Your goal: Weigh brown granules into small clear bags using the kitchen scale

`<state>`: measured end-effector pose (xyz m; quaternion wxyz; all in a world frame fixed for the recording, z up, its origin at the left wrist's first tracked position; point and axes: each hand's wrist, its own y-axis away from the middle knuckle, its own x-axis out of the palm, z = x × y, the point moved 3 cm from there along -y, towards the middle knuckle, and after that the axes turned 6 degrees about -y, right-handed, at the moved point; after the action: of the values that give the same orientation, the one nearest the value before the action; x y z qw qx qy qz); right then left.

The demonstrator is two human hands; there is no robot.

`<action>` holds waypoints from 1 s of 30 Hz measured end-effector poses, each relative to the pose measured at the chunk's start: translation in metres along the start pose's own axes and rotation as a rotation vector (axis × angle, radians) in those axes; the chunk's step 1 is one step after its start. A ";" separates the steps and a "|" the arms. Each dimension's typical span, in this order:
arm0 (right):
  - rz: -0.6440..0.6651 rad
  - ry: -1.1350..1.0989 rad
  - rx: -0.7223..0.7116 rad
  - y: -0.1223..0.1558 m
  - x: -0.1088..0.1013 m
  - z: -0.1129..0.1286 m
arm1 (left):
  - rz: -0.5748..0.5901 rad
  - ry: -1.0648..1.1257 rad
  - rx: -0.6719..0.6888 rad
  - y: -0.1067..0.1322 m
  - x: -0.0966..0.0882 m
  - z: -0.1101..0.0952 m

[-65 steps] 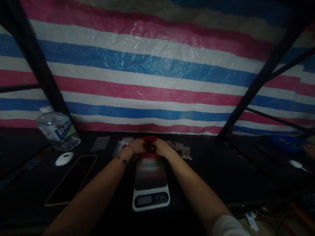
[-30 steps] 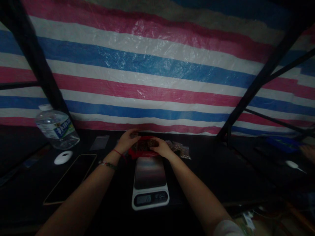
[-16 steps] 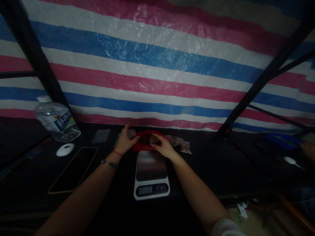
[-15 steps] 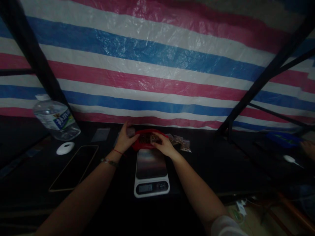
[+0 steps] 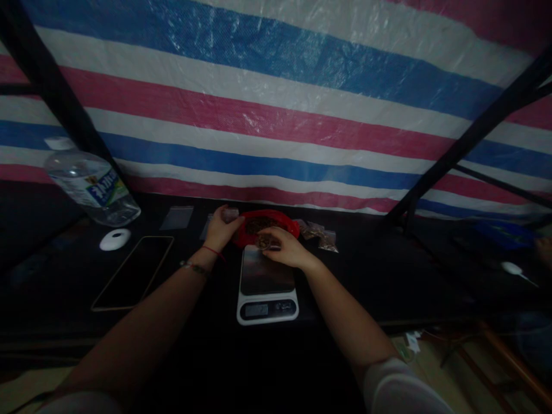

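Observation:
A red bowl (image 5: 288,224) of dark brown bits stands on the dark table just beyond a white kitchen scale (image 5: 266,287). My left hand (image 5: 221,227) rests at the bowl's left rim, fingers curled over a small clear bag. My right hand (image 5: 282,247) hovers over the far end of the scale's plate, fingers closed on a small clear bag (image 5: 261,241) with brown bits in it.
A large water bottle (image 5: 88,187) leans at the far left, with a white round lid (image 5: 114,239) and a dark phone (image 5: 133,272) near it. Small filled bags (image 5: 321,236) lie right of the bowl, an empty clear bag (image 5: 176,218) to its left. Black frame bars stand at both sides.
My right hand has drawn back from the bowl to above the scale with a small bag. My left hand moved to the bowl's left side. The view tilted down.

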<state>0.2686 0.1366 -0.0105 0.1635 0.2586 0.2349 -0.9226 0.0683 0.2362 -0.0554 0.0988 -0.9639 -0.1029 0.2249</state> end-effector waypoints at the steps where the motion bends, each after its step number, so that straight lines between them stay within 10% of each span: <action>1: 0.003 -0.003 -0.016 0.000 0.000 0.000 | 0.014 0.019 0.004 0.000 0.001 0.001; 19: 0.180 0.083 -0.060 0.001 -0.006 0.001 | -0.247 0.155 0.206 0.009 -0.012 -0.009; 25: -0.069 0.005 -0.154 -0.020 -0.020 0.012 | -0.219 -0.054 0.370 0.021 -0.014 -0.022; 30: 0.123 0.155 -0.185 -0.059 -0.008 0.036 | -0.094 -0.225 0.489 0.031 -0.011 -0.034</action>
<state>0.2352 0.1689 0.0419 0.2242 0.3267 0.3147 -0.8625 0.0790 0.1990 -0.0282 0.3269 -0.8745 -0.1006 0.3439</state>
